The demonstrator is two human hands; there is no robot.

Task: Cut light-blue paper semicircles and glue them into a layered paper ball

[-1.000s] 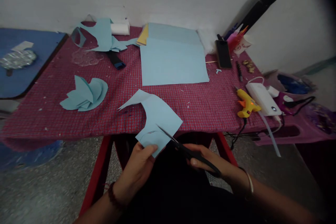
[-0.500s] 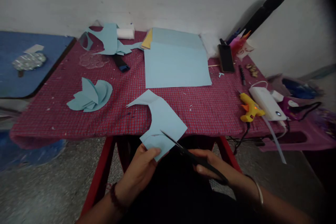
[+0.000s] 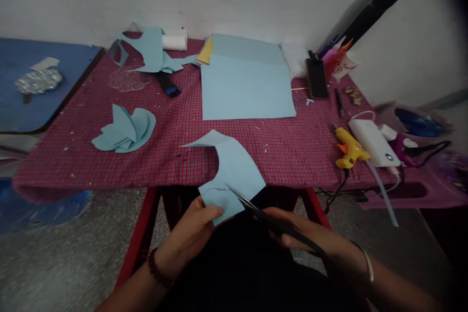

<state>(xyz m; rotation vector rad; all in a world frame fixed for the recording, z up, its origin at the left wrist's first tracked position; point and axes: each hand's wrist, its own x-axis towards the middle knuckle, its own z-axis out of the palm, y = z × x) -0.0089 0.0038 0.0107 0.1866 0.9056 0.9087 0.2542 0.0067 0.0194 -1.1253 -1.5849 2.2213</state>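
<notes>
My left hand pinches the near corner of a light blue paper piece that has a curved cut-out and hangs past the table's front edge. My right hand grips black scissors, whose blades reach into the paper's near edge beside my left thumb. A curved pencil line shows on the paper by the blade tips. A stack of cut blue curved pieces lies on the red checked tablecloth to the left.
Large blue sheets over a yellow sheet lie at the back, blue offcuts and a white roll beside them. A phone, a yellow glue gun and a white power bank sit on the right. A blue table stands left.
The paper has turned a little in my left hand and its far tip has swung right. The scissors have moved slightly further along the cut. The view has shifted a little.
</notes>
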